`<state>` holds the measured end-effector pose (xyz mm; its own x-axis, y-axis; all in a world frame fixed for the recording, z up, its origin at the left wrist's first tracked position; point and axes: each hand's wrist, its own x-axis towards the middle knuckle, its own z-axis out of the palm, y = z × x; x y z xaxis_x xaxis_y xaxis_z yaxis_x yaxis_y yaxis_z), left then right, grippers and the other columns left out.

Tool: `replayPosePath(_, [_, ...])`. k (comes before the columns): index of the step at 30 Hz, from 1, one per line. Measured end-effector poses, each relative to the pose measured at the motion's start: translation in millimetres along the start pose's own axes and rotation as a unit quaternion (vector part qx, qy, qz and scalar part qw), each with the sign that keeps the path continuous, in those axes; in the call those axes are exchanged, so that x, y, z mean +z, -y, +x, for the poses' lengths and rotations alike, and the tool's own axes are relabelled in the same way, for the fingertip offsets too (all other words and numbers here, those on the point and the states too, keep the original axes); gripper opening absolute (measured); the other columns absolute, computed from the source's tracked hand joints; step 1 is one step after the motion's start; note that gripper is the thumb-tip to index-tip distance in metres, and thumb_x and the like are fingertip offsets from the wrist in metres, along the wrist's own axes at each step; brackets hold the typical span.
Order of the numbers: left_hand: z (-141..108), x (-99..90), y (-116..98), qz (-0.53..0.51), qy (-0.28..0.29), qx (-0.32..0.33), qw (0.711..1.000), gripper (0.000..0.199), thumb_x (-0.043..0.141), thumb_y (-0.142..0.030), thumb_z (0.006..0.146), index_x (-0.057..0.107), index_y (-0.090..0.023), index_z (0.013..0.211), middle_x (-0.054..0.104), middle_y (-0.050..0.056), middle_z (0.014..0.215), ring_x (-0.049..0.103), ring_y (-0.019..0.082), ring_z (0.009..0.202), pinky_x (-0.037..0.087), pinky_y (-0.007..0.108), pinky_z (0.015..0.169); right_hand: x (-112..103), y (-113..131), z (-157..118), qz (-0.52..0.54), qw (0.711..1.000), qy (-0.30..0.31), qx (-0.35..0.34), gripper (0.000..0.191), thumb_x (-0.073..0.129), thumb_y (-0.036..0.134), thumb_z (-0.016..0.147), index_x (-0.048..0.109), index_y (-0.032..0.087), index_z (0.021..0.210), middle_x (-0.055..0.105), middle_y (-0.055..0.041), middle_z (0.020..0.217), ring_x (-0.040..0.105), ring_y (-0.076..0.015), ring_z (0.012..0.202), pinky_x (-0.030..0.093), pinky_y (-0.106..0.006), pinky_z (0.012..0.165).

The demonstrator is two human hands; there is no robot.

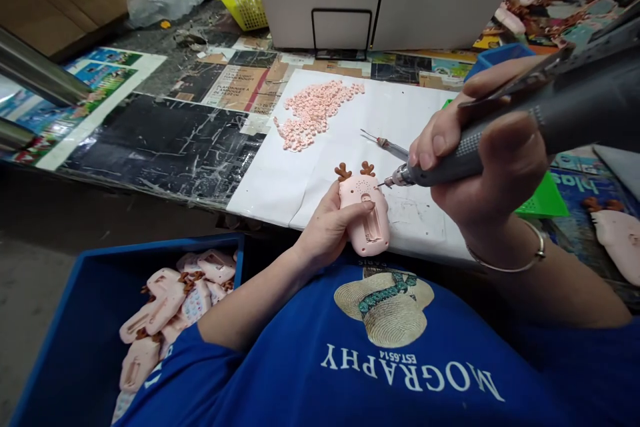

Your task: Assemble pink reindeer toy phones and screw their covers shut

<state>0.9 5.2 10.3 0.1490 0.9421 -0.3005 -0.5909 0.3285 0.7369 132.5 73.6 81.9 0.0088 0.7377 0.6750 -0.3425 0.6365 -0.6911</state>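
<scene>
My left hand [327, 223] is closed round a pink plastic casing [371, 230] with two brown antlers, its thumb lying across the battery recess. My right hand [480, 167] grips a grey electric screwdriver [450, 173], whose thin bit points left and reaches a hole near the upper right of the casing. A slim pointed tool [393, 147] lies on the white sheet [345, 160] just beyond the casing. Farther back on the sheet is a spread pile of small pink parts [313, 110].
A blue bin [65, 333] at lower left holds several pink casings [163, 300]. At right are a green tray [547, 197] and another casing [620, 240]. A yellow basket [245, 7] and a grey-white panel [420, 0] stand behind.
</scene>
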Motion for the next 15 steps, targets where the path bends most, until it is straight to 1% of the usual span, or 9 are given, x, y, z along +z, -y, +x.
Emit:
replayPosePath(7, [0.8,0.5,0.7,-0.011,0.005,0.0,1.0,0.046,0.081,-0.016,0.072,0.061,-0.017,0.113,0.073,0.007,0.106,0.068,0.021,0.095,0.05,0.038,0.094,1.1,-0.2,-2.5,0.017,1.0,-0.003,0.013,0.029,0.082,0.053,0.076,0.069,0.031,0.091,0.049,0.0083,0.054,0.041,-0.0127,0.037,0.035,-0.031,0.039])
replayPosePath(11, [3.3,-0.6,2.2,-0.016,-0.01,-0.005,1.0,0.043,0.084,-0.022,0.073,0.064,-0.017,0.11,0.074,0.005,0.102,0.068,0.019,0.091,0.051,0.034,0.09,2.7,3.0,-1.9,0.01,1.0,-0.014,0.004,0.026,0.079,0.054,0.079,0.071,0.033,0.091,0.047,0.0071,0.054,0.039,-0.0127,0.038,0.035,-0.03,0.037])
replayPosePath(13, [5.4,-0.6,2.8,-0.019,-0.012,-0.003,1.0,0.041,0.086,-0.026,0.073,0.066,-0.016,0.108,0.074,0.004,0.099,0.068,0.017,0.088,0.051,0.032,0.089,4.5,5.2,-1.5,0.007,1.0,-0.023,-0.002,0.027,0.077,0.056,0.082,0.07,0.031,0.09,0.045,0.0061,0.055,0.038,-0.0118,0.038,0.035,-0.029,0.035])
replayPosePath(15, [7.1,-0.5,3.4,-0.024,-0.01,-0.001,1.0,0.042,0.087,-0.026,0.072,0.067,-0.016,0.108,0.074,0.004,0.099,0.067,0.016,0.088,0.051,0.032,0.089,5.6,7.0,-1.3,-0.003,0.999,-0.034,-0.005,0.034,0.075,0.062,0.083,0.068,0.03,0.09,0.042,0.0059,0.058,0.038,-0.0104,0.039,0.036,-0.028,0.034])
